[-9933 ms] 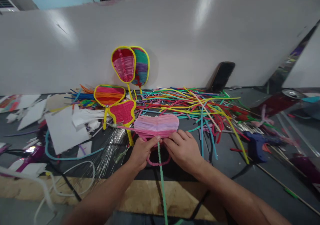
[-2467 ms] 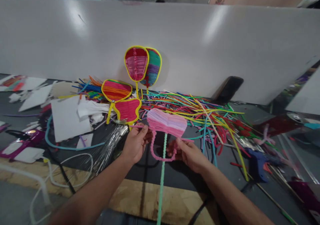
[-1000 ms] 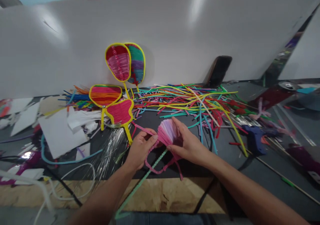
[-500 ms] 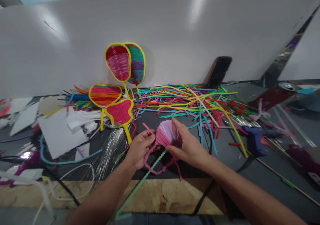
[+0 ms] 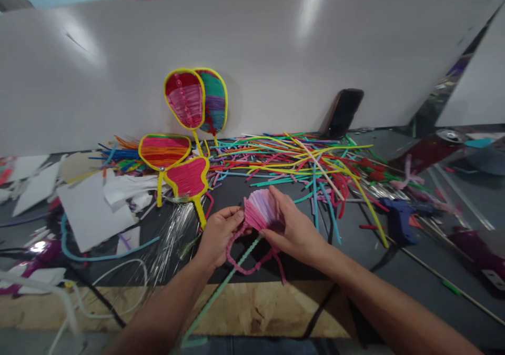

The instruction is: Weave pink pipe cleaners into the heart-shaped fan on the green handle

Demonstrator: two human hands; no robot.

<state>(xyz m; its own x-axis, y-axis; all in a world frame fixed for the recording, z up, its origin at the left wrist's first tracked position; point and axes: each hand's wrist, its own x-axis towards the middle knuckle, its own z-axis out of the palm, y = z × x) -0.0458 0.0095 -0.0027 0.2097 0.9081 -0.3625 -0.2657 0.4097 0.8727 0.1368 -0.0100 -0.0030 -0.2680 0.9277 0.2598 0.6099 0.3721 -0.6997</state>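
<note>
A pink and lilac pipe-cleaner piece (image 5: 261, 208), rows laid side by side, is held between my two hands above the front of the dark table. My left hand (image 5: 222, 231) pinches its left edge, thumb against fingertips. My right hand (image 5: 294, 223) grips the right side, with thumb at the lower edge and fingers along the back. From the piece hangs a twisted pink loop (image 5: 248, 272) with a loose end at the right. A twisted mint-green stem (image 5: 221, 287) runs from beneath it down toward my body.
Finished pipe-cleaner fans with yellow rims (image 5: 188, 177) stand behind at the left. Loose pipe cleaners (image 5: 284, 158) spread along the white panel, where a phone (image 5: 344, 112) leans. A blue glue gun (image 5: 400, 221) lies at right. White paper (image 5: 94, 208) and silver tinsel (image 5: 168, 239) lie left.
The short pink end that stuck up by my left fingertips no longer shows there. Both hands keep nearly the same hold, and the view has shifted slightly.
</note>
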